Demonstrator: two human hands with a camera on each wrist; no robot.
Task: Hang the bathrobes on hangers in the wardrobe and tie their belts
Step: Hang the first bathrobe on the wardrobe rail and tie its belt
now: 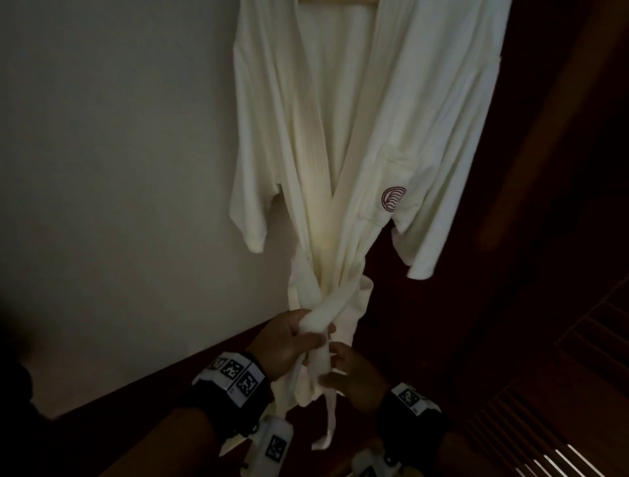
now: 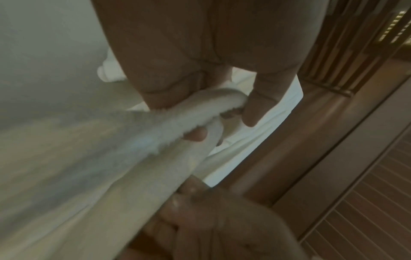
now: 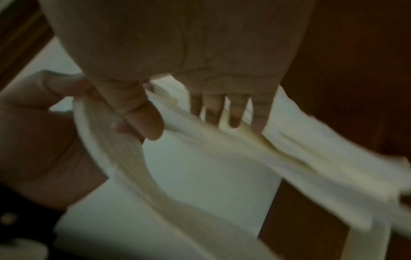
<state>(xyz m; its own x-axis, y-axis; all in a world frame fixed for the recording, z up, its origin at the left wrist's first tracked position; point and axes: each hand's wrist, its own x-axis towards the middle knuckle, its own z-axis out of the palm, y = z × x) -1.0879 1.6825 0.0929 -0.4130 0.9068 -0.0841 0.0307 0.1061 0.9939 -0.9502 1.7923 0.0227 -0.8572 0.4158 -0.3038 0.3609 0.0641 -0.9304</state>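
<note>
A white bathrobe [image 1: 357,136] with a red crest on the chest hangs from a wooden hanger [image 1: 337,1] at the top edge of the head view. Its white belt [image 1: 323,318] crosses at the waist. My left hand [image 1: 289,337] grips one rolled belt strand [image 2: 200,105] between thumb and fingers. My right hand [image 1: 354,378], just below and to the right, pinches the other strand [image 3: 124,144] with its thumb, fingers spread on the robe cloth [image 3: 222,158]. A loose belt end [image 1: 326,429] dangles below both hands.
A pale wall [image 1: 119,153] stands to the left of the robe, with a dark wooden ledge [image 1: 163,384] along its foot. Dark wooden panels [image 1: 561,170] lie to the right, and a slatted wooden surface [image 1: 544,425] at the lower right. The scene is dim.
</note>
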